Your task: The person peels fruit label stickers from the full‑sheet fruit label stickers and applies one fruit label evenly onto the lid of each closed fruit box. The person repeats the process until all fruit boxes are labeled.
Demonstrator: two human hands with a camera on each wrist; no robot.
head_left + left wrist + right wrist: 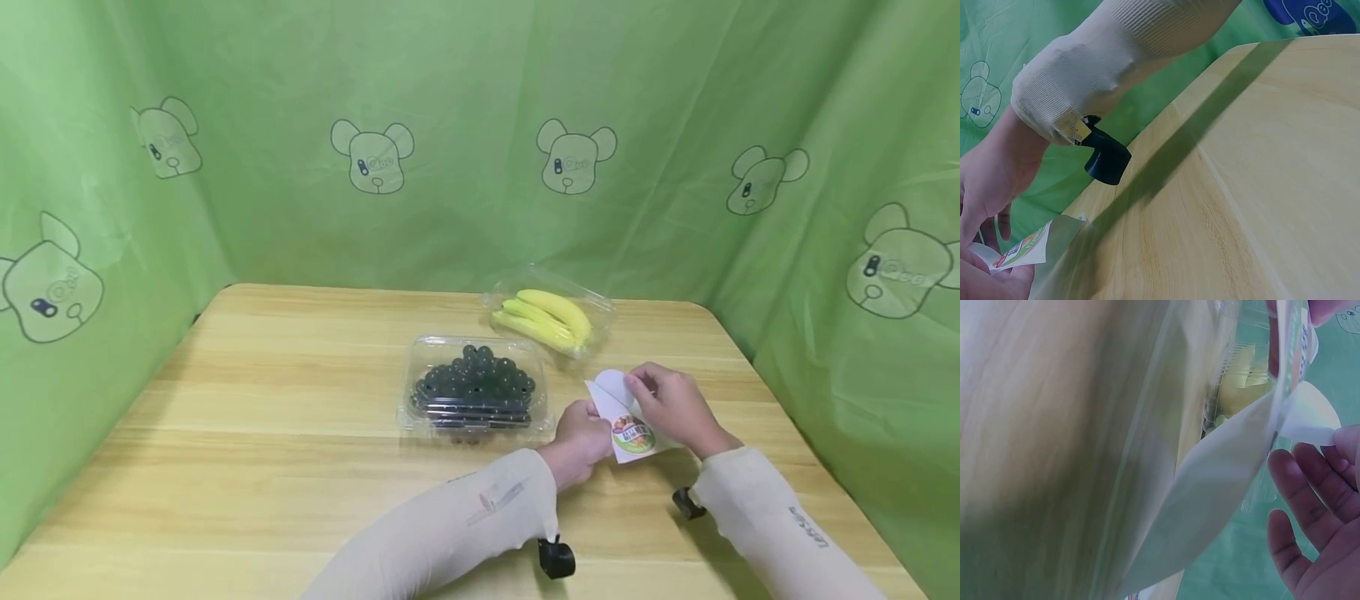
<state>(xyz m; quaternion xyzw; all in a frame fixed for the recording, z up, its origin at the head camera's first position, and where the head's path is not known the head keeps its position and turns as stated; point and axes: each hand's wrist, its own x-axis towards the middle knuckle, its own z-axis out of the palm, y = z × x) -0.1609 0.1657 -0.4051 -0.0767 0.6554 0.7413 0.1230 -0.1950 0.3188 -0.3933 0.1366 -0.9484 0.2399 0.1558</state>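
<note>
My left hand [583,442] grips a white sticker sheet [604,407] by its left edge. On the sheet, a round fruit-printed label [633,435] faces up. Thumb and finger of my right hand [678,408] pinch a white round sticker [615,385] at the sheet's far end. In the right wrist view that sticker [1313,412] curls away from the sheet's backing [1210,487], while the other fingers of my right hand [1319,531] spread loosely below it. Low in the left wrist view, my left hand [991,284] supports the sheet [1035,247].
Left of the hands stands a clear clamshell box [540,375] with dark grapes [476,383]. Behind, a clear package [603,312] holds yellow bananas [547,317]. Both are on the wooden table [262,433], with green curtains [472,225] around its back and sides.
</note>
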